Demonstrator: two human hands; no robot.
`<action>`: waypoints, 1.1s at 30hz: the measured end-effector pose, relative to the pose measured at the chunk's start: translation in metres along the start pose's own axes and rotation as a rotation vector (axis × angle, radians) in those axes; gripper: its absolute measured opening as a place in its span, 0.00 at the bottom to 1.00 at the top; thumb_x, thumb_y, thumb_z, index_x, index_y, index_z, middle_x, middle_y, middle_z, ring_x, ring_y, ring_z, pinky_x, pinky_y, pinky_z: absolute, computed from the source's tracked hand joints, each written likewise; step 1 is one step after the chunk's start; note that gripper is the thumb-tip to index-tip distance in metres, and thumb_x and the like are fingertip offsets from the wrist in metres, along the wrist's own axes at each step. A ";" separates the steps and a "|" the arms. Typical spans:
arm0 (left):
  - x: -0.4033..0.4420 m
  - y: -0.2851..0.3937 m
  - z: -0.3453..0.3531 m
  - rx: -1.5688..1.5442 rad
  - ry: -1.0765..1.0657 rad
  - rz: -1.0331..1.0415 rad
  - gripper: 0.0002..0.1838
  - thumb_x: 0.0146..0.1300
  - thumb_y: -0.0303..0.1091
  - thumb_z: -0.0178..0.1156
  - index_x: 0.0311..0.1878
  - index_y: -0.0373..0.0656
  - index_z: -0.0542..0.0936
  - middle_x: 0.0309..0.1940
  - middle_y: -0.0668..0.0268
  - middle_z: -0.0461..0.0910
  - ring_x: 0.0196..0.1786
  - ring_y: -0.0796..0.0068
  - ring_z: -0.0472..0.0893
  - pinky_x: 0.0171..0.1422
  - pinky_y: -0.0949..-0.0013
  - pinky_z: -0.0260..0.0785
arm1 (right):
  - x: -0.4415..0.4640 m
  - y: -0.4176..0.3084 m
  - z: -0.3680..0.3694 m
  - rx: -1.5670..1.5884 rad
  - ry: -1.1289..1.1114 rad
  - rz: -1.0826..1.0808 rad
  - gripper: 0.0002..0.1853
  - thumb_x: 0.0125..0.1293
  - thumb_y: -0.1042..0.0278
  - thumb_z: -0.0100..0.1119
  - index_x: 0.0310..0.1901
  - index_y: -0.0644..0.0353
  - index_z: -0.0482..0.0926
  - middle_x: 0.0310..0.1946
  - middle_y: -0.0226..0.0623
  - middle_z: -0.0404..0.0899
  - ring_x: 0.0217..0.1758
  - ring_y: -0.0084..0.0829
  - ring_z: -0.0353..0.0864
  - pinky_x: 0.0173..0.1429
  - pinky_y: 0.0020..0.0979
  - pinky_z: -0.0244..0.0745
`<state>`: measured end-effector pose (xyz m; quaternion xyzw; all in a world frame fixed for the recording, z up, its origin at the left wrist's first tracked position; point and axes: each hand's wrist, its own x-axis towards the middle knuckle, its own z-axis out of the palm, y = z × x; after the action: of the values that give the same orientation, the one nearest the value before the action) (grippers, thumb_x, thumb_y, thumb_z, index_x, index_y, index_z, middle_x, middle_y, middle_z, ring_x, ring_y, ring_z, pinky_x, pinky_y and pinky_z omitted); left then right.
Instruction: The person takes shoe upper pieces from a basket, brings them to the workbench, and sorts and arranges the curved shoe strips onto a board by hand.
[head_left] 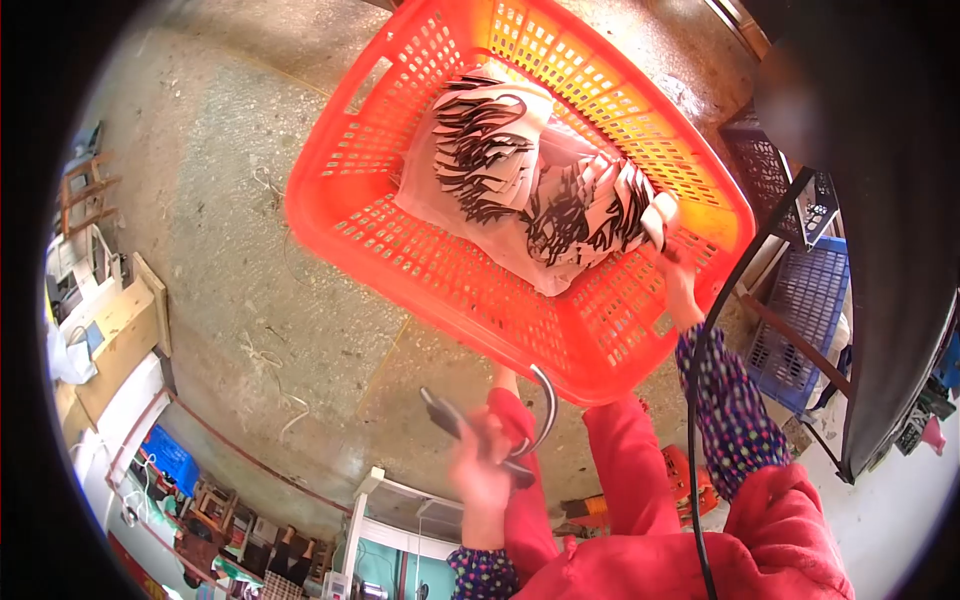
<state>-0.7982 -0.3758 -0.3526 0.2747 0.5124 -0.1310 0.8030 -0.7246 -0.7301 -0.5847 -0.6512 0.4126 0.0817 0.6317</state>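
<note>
The basket [335, 205] is glossy red-orange plastic, a rounded rectangle with a smooth, thick rim and walls pierced by rows of small slots; its long axis runs from upper left to lower right. Inside, a smooth, pinkish-white sheet [432, 188] lies under two overlapping stacks of thin, pale pieces with wavy dark edges. The left stack [490, 150] fans out in a column running from the top of the view downward; the right stack [590, 210] spreads sideways toward the basket's right end, its pieces more upright. The right hand [678, 275] reaches over the rim at that end, its fingers closed narrowly on a small pale piece [658, 215] with a rounded end and a dark lower part. The piece lies just beyond the fingertips, beside the right stack, its rounded end pointing away from the person. The left hand [482, 465], blurred by motion, is outside the basket below its near rim, closed around a dark item [446, 412]. One straight arm of it sticks out past the fingers to the upper left; a smooth, shiny curved arm hooks upward on the hand's right side. Its exact form and material cannot be told.
</note>
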 end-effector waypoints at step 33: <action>-0.049 0.142 0.002 0.053 0.102 0.382 0.20 0.50 0.39 0.67 0.44 0.38 0.76 0.23 0.73 0.70 0.26 0.78 0.69 0.37 0.67 0.66 | -0.265 -0.235 0.212 0.218 -0.774 -0.032 0.17 0.57 0.69 0.65 0.46 0.65 0.74 0.33 0.31 0.72 0.35 0.20 0.71 0.42 0.24 0.68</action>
<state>-0.7484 -0.2650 -0.2641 0.3941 0.4874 0.0245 0.7788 -0.6574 -0.4592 -0.2805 -0.5076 0.1404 0.2670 0.8071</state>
